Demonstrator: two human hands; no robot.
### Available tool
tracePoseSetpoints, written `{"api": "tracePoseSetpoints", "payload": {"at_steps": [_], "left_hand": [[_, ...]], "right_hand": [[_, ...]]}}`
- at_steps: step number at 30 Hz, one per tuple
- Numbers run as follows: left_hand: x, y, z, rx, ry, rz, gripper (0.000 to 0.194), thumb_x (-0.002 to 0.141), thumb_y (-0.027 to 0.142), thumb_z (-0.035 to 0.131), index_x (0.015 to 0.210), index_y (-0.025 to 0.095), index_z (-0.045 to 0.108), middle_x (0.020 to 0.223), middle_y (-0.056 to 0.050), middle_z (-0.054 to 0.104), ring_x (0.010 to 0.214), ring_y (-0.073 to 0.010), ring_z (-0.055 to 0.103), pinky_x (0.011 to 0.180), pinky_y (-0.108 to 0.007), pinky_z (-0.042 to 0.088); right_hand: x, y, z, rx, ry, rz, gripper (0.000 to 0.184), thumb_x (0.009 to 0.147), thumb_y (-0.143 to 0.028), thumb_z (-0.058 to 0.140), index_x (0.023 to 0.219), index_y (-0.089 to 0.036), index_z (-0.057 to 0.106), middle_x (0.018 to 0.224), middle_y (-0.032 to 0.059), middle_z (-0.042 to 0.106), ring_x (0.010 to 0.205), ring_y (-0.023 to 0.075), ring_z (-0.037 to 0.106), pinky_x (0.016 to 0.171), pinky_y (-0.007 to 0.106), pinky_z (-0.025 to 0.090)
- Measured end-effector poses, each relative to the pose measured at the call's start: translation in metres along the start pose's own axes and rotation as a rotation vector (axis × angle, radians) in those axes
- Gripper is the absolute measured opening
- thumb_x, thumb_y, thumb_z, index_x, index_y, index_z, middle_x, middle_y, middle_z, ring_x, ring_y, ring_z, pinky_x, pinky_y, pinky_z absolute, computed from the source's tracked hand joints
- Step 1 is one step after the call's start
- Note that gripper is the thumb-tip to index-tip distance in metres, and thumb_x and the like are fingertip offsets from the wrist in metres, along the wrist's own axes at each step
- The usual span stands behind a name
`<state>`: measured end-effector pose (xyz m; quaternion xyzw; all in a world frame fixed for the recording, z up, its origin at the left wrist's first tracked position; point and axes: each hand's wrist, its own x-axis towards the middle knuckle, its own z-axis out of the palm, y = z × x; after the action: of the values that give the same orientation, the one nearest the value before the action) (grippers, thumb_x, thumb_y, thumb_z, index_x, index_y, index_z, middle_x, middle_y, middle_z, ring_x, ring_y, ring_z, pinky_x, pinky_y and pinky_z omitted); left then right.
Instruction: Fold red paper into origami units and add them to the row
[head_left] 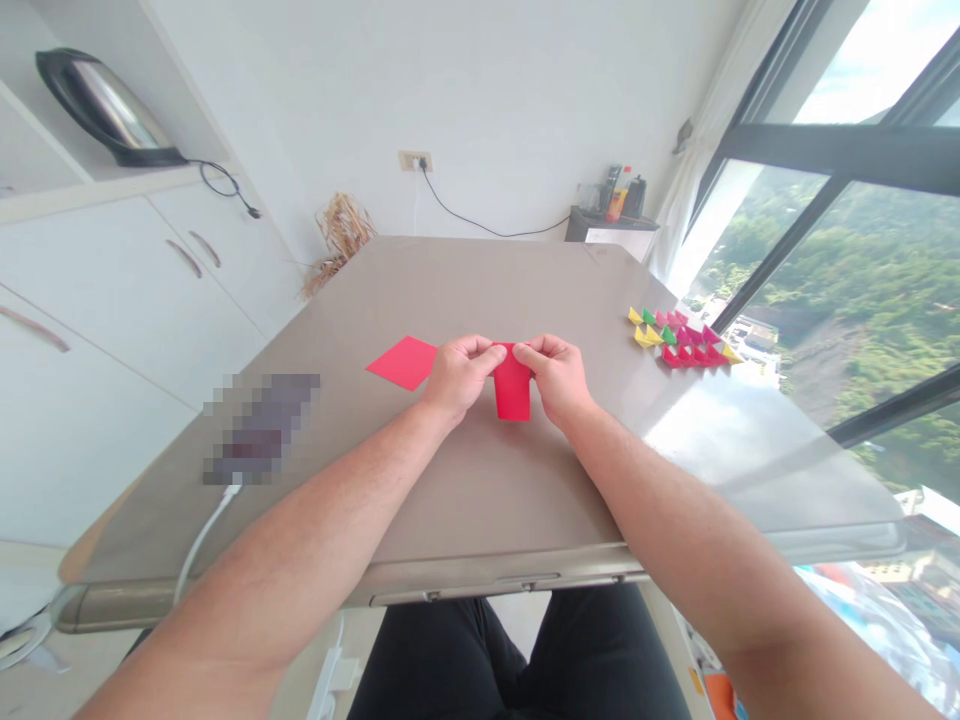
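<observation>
A folded red paper strip (513, 395) lies on the grey-brown table (465, 480) in front of me. My left hand (459, 377) pinches its upper left edge with curled fingers. My right hand (556, 375) pinches its upper right edge the same way. Both thumbs and forefingers meet near the top of the paper. A flat red paper square (403, 362) lies on the table just left of my left hand.
Several small folded paper pieces in red, pink, yellow and green (684, 338) sit at the right of the table near the window. A blurred flat object (261, 428) with a white cable lies at the left. A kettle (105, 108) stands on the shelf.
</observation>
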<state>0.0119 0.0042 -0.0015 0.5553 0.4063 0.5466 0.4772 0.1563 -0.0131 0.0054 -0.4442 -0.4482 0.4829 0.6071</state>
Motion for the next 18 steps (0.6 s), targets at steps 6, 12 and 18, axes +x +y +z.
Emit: {"api": "tracePoseSetpoints", "payload": {"at_steps": [6,12,18], "left_hand": [[0.0,0.001,-0.001,0.043,-0.018,-0.026,0.026,0.072,0.04,0.078,0.068,0.016,0.07,0.071,-0.003,0.072,0.071,-0.0181,0.067,0.075,-0.034,0.056],[0.006,0.004,-0.009,0.085,0.102,-0.044,0.03,0.073,0.045,0.078,0.071,0.017,0.07,0.071,-0.006,0.072,0.073,-0.0196,0.068,0.075,-0.035,0.056],[0.003,-0.001,-0.006,0.011,-0.154,-0.098,0.043,0.074,0.059,0.077,0.085,0.017,0.074,0.088,-0.008,0.075,0.086,-0.0231,0.07,0.081,-0.038,0.056]], "right_hand": [[0.003,0.001,-0.001,0.019,0.039,-0.029,0.023,0.067,-0.032,0.076,0.061,-0.019,0.058,0.06,-0.0033,0.057,0.061,0.0111,0.051,0.06,0.027,0.041],[0.012,-0.001,-0.012,0.053,0.186,-0.052,0.025,0.067,-0.033,0.075,0.06,-0.021,0.054,0.062,-0.0037,0.055,0.06,0.0111,0.046,0.057,0.027,0.038],[0.004,-0.001,-0.002,0.025,0.082,-0.054,0.024,0.066,-0.033,0.076,0.059,-0.02,0.057,0.06,-0.0033,0.056,0.06,0.0113,0.048,0.059,0.027,0.039]]}}
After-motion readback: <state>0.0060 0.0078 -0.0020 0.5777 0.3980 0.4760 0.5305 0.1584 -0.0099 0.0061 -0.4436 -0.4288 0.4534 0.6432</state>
